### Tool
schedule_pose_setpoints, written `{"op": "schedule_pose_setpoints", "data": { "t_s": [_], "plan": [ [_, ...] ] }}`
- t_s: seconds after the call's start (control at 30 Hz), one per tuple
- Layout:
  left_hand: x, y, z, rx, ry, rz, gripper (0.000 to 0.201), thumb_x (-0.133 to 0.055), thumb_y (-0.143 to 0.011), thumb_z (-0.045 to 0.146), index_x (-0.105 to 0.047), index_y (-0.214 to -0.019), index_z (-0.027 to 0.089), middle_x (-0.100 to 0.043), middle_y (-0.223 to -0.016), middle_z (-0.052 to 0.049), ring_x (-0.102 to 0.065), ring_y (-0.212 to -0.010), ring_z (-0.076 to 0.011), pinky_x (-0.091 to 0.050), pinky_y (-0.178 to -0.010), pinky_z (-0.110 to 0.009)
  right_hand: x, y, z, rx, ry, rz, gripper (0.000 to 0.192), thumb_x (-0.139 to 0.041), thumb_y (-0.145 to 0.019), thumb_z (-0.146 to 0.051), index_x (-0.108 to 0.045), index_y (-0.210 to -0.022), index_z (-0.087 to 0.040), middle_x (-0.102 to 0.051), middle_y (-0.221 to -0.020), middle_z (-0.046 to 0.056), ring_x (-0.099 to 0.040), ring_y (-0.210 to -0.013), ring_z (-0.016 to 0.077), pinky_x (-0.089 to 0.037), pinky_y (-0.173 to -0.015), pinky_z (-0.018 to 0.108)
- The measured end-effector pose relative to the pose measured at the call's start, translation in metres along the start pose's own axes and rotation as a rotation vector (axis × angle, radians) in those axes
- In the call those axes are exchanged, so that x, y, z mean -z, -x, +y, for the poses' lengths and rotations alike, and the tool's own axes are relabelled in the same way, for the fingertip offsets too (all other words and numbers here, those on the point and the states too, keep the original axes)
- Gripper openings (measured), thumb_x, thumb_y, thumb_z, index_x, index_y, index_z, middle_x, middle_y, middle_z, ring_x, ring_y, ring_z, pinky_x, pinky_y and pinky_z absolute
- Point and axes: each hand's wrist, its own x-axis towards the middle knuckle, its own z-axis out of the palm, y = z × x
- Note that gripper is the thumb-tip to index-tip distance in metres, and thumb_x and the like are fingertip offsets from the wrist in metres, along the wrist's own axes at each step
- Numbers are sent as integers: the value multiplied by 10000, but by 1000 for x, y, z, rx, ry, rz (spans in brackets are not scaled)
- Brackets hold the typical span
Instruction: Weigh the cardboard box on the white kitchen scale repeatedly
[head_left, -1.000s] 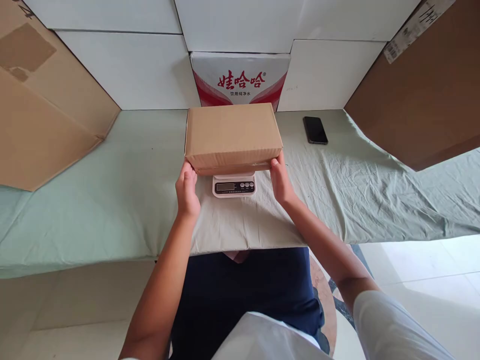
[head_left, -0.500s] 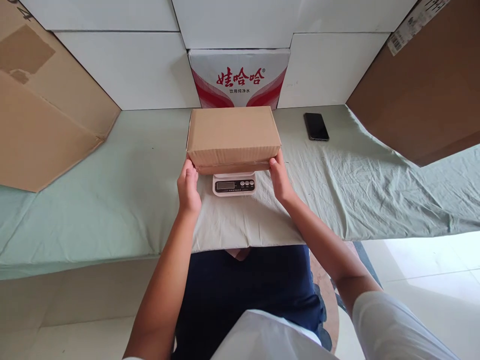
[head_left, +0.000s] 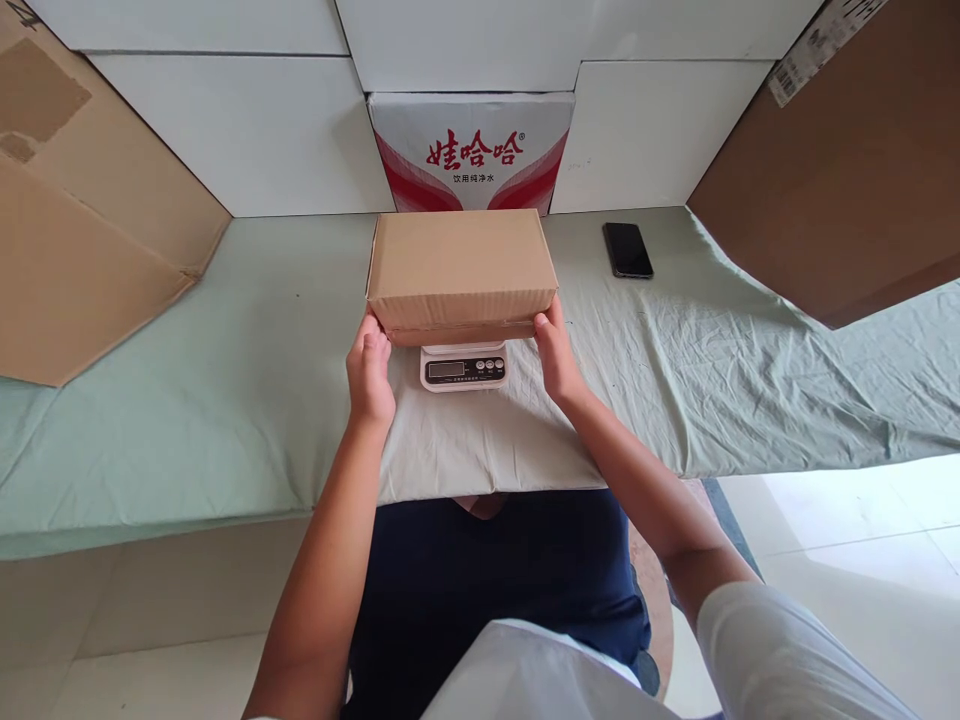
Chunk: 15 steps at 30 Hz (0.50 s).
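Observation:
A closed brown cardboard box (head_left: 463, 262) is over a small white kitchen scale (head_left: 465, 385), covering the scale's platform. Whether the box rests on the platform or hovers just above it, I cannot tell. My left hand (head_left: 370, 370) grips the box's near left corner, its fingers partly hidden behind the side. On the opposite near corner, my right hand (head_left: 556, 350) holds the box with the thumb on the front face. The scale's dark display and round buttons show below the box's front edge; no digits are readable.
A pale green cloth (head_left: 277, 400) covers the table. A black phone (head_left: 628, 250) lies at the back right. Large cardboard cartons stand at the left (head_left: 97, 230) and right (head_left: 847, 190). Behind is a white and red printed carton (head_left: 472, 150) among white panels (head_left: 637, 140).
The whole view has shifted slightly, so everything appears a little further left and up. Both hands keep the same hold on the box over the scale.

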Motion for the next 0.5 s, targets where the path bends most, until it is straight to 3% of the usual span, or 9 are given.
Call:
{"op": "schedule_pose_setpoints", "data": {
  "t_s": [0.13,0.27,0.37,0.5],
  "plan": [
    [4,-1,-4,-44,13,-4,896,-568,-963,924,-692,-1606,312,-561,-1812,-118,-386,-1780,-358,-332,-1465,-492,2,0,4,8,-4,8,842,-580,-969,-867,-470,-1703,-469,-412,-1906,-61,-322,-1823,290,-244,-1552,543],
    [16,-4,-11,-135,26,72,817,-553,-1018,855,-623,-1665,361,-431,-1901,-33,-242,-1833,-307,-262,-1501,-487,13,-4,14,-1,-30,134,931,-537,-943,-927,-340,-1755,-518,-280,-1962,-86,-187,-1874,310,-144,-1550,632],
    [21,-8,-18,-147,8,114,843,-555,-1020,844,-610,-1674,315,-430,-1900,-60,-247,-1833,-307,-267,-1501,-486,24,-8,20,-30,-30,191,992,-499,-920,-963,-261,-1779,-526,-218,-1982,-86,-158,-1881,315,-116,-1542,646],
    [18,-10,-27,-127,20,99,887,-562,-1012,858,-599,-1685,281,-416,-1905,-83,-279,-1823,-326,-283,-1498,-486,28,-11,26,-76,-41,210,1030,-488,-888,-992,-280,-1774,-510,-235,-1980,-77,-172,-1878,314,-141,-1541,635]
  ]
}}
